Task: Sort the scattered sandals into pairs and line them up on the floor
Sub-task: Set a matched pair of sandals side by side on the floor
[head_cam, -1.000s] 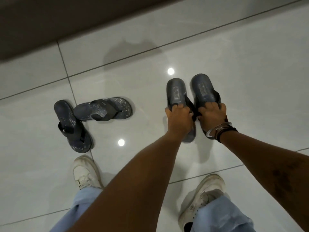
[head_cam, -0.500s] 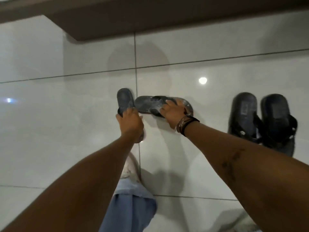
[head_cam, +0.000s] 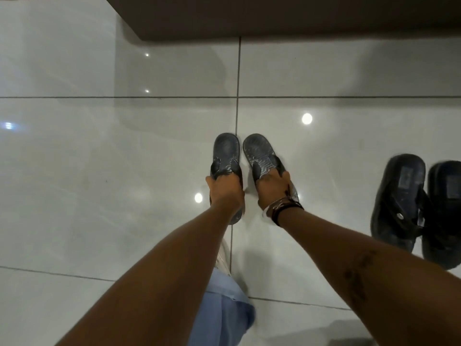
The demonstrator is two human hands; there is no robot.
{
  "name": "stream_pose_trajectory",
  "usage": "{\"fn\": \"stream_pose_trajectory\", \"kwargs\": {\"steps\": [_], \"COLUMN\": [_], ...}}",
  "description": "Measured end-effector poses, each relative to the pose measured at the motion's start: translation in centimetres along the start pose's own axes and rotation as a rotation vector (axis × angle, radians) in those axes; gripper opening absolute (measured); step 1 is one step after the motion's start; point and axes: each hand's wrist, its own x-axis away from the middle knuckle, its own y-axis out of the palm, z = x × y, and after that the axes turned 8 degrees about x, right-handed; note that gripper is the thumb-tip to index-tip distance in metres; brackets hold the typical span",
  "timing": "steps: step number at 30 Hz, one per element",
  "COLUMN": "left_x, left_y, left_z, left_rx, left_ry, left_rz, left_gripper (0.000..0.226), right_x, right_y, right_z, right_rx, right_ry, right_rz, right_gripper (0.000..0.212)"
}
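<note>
Left hand: the left hand (head_cam: 225, 189) is clamped over the straps of the left patterned flip-flop (head_cam: 226, 156), covering its rear half.
Right hand: the right hand (head_cam: 273, 187) grips the straps of the right patterned flip-flop (head_cam: 258, 152), bracelets (head_cam: 280, 208) on the wrist.
Where they sit: both flip-flops lie on the tiled floor (head_cam: 99, 171), one either side of a grout line (head_cam: 237, 113), in the middle of the view.
Pointing: exposed ends aim away from the person, toward the dark ledge (head_cam: 274, 16) at the far edge; long axes run near to far. The left one is straight, the right one angles slightly, its far end just beside its partner's.
Done: at the right edge a pair of black sandals (head_cam: 421, 208) stands side by side, untouched, pointing the same way.
In hand: I'd say this second pair is nearly set; the right one looks to need a small twist to go parallel.
Left: letting go. Whether more sandals lie out of view, I cannot tell.
</note>
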Motion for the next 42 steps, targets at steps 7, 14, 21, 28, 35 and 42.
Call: {"fn": "stream_pose_trajectory", "kwargs": {"steps": [7, 14, 21, 28, 35, 42], "left_x": [-0.2, -0.2, -1.7, -4.0, -8.3, -9.9], "left_y": [-0.1, 0.7, 0.5, -3.0, -6.8, -7.0], "left_z": [1.2, 4.0, 5.0, 3.9, 4.5, 5.1], "left_rx": [0.0, -0.039, -0.077, -0.092, 0.007, 0.091], "left_ry": [0.032, -0.038, -0.126, -0.037, -0.088, -0.11], "left_rz": [0.049, 0.164, 0.084, 0.15, 0.142, 0.144], "left_gripper": [0.012, 0.038, 0.005, 0.014, 0.02, 0.026], "right_x": [0.7, 1.2, 0.4, 0.8, 0.5, 0.3], "right_y": [-0.5, 1.4, 6.6, 8.4, 8.4, 9.1], "right_z": [-1.4, 6.7, 11.5, 12.1, 11.8, 11.9], "right_rx": [-0.196, -0.285, -0.199, -0.07, -0.039, -0.01], "right_ry": [0.016, 0.167, 0.188, 0.153, 0.17, 0.165], "right_rz": [0.044, 0.251, -0.191, -0.122, -0.152, -0.138], "right_gripper": [0.022, 0.039, 0.092, 0.101, 0.101, 0.103]}}
